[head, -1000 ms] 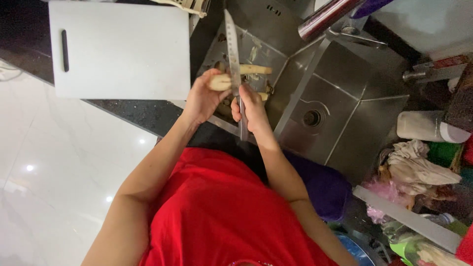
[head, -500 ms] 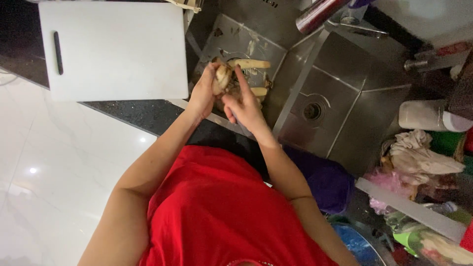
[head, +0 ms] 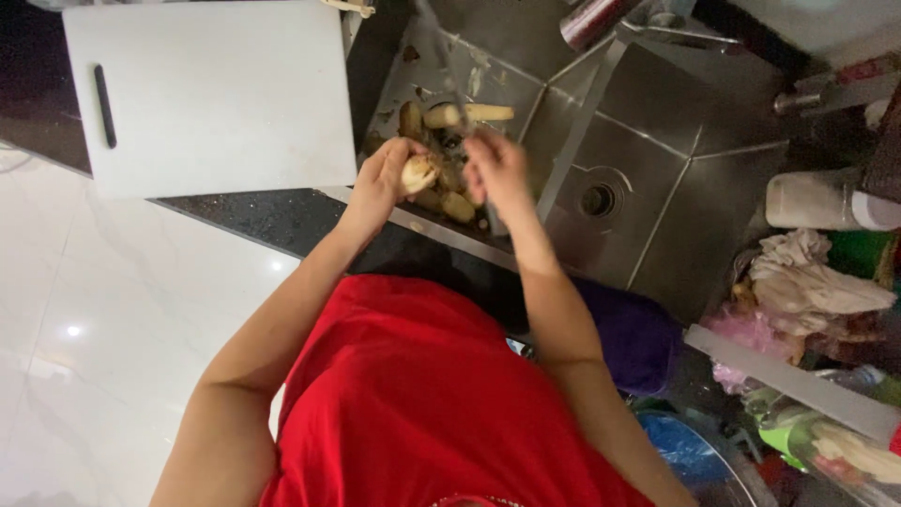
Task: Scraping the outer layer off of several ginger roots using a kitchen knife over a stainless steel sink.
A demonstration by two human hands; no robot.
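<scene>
A white rectangular plastic cutting board (head: 211, 94) is laid on the dark worktop (head: 272, 221), its right edge near the steel sink basin (head: 648, 141). Over the basin's near rim, a pale peeled root vegetable (head: 419, 173) is gripped in the curled left hand (head: 383, 183). Just beside it, the right hand (head: 497, 169) is closed round a motion-blurred knife (head: 449, 75), with open basin to the right.

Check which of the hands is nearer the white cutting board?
Left. The left hand holds a peeled vegetable piece just past the white cutting board; the right hand is farther away, over the sink.
</scene>
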